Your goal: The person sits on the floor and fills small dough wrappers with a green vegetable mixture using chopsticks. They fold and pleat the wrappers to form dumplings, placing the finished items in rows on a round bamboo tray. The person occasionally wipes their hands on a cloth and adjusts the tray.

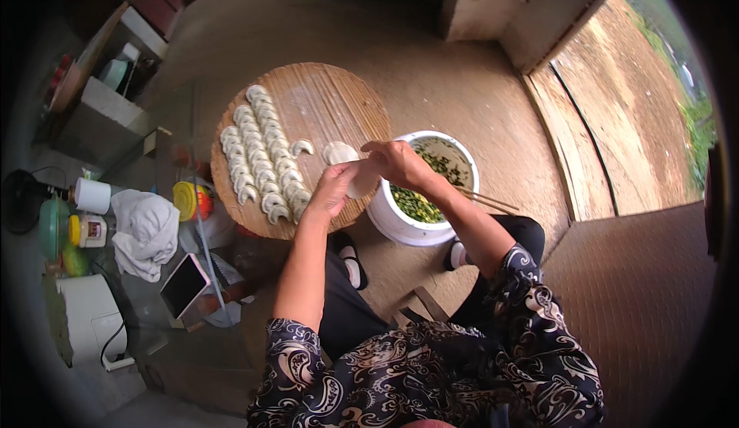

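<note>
Between my hands is a thin round dumpling wrapper (364, 184), held up over the near right edge of a round wooden board (323, 96). My left hand (333, 188) pinches it from the left. My right hand (398, 163) is at its far right side with fingers bent over it; the fingertips blur. Just beyond lies a small pile of wrappers (339, 152). Folded dumplings (260, 156) fill the board's left part in overlapping rows, and one single dumpling (301, 148) sits apart. Below my right wrist stands a white pot (398, 229) with chopped green and yellow filling (413, 203).
Wooden chopsticks (488, 200) stick out over the pot's right rim. At left, a glass-topped table (196, 243) bears a grey cloth (144, 234), a tablet (185, 285) and a yellow-lidded jar (186, 201). A doorway sill (554, 145) runs along the right.
</note>
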Motion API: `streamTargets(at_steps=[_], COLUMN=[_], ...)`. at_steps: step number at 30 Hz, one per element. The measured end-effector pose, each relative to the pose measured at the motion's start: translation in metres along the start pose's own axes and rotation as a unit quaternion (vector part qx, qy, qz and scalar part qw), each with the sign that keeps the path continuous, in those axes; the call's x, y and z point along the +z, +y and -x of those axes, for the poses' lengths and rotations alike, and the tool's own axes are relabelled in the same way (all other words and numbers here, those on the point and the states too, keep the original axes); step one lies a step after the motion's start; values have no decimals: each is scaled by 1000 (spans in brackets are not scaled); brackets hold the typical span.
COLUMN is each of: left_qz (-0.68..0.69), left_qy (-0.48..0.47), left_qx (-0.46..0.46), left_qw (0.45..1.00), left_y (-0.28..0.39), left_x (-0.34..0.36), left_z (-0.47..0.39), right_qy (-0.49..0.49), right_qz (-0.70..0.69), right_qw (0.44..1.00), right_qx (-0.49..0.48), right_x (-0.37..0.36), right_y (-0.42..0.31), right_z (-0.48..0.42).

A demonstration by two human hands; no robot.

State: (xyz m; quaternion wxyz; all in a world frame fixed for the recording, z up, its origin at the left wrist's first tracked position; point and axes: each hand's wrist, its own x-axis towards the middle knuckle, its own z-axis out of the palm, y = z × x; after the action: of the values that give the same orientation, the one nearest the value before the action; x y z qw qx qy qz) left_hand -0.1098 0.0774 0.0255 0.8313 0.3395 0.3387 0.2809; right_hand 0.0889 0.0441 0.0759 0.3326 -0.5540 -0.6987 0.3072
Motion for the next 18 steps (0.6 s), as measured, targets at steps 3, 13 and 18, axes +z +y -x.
streamTargets(at_steps=[3,13,18], left_qz=[7,-103,125], left_qy=[-1,157,130], left_qx=[12,117,-13], left_qw=[1000,975,984], left_y=[-16,-41,-64], left_x=[14,27,34], left_z=[6,14,21], right_qy=[96,393,420], right_qz=[-43,-467,-441], right_qw=[994,708,748], right_qx=[34,355,264], right_x=[-12,-9,-36], right_y=[-4,84,125], right_z=[61,250,216])
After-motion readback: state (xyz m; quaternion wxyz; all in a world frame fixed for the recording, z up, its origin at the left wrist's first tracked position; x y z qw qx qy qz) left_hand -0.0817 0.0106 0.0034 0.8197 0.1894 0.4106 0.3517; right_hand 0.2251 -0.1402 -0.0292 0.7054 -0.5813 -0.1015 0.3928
